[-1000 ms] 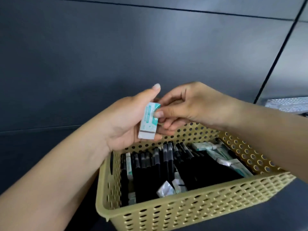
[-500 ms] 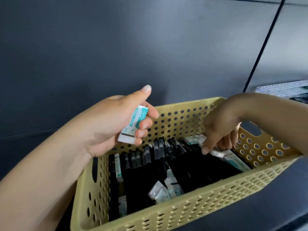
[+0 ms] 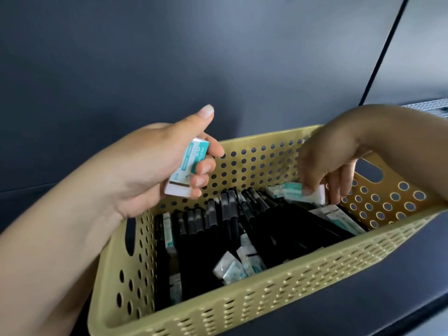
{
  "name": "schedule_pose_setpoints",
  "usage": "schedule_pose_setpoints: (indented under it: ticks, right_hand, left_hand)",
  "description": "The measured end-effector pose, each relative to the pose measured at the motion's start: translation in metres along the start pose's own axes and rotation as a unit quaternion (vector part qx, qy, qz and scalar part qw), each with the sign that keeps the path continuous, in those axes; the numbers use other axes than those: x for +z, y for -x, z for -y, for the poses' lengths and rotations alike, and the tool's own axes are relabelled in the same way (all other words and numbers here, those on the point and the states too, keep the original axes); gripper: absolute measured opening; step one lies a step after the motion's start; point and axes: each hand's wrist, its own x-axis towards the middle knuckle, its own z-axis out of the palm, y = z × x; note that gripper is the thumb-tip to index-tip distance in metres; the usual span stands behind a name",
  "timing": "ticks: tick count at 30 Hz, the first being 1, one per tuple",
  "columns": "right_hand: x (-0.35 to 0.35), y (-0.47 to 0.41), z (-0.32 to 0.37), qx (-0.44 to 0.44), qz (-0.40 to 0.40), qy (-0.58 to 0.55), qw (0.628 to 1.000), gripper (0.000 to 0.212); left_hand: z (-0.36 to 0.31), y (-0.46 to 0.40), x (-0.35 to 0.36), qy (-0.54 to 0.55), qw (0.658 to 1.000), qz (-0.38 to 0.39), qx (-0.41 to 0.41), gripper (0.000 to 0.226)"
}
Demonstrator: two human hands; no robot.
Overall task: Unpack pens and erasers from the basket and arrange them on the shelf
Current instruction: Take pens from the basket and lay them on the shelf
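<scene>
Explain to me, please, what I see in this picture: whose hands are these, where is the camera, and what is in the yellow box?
There is no machine here. A person wears a camera on the head, and it looks forward and down, so you see that person's own two bare hands.

The yellow box is a plastic basket with holes in its walls. Inside lie many black pens and several small erasers in white and teal wrappers.

The left hand is above the basket's left side and holds one eraser, fingers curled round it. The right hand reaches into the far right corner and pinches a second eraser that lies among the others there.

Behind the basket is a dark grey wall.
</scene>
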Motion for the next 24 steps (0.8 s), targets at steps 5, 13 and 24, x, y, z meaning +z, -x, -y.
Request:
schedule_pose_setpoints:
  ticks: [5,13,24]
  right_hand:
    - [-0.007,0.020,0.007,-0.099,-0.039,-0.066,0.992,0.013]
    - [-0.013,0.062,0.052,-0.243,-0.128,-0.072,0.959,0.010]
    - [0.009,0.051,0.088,-0.413,-0.486,-0.050,0.768,0.009]
  left_hand:
    - [0.000,0.000,0.001,0.013,1.000,-0.002,0.000,0.043]
    - [-0.002,-0.004,0.001,0.118,0.992,-0.050,-0.016,0.020]
    - [-0.009,-0.003,-0.009,0.377,0.926,0.002,-0.029,0.031]
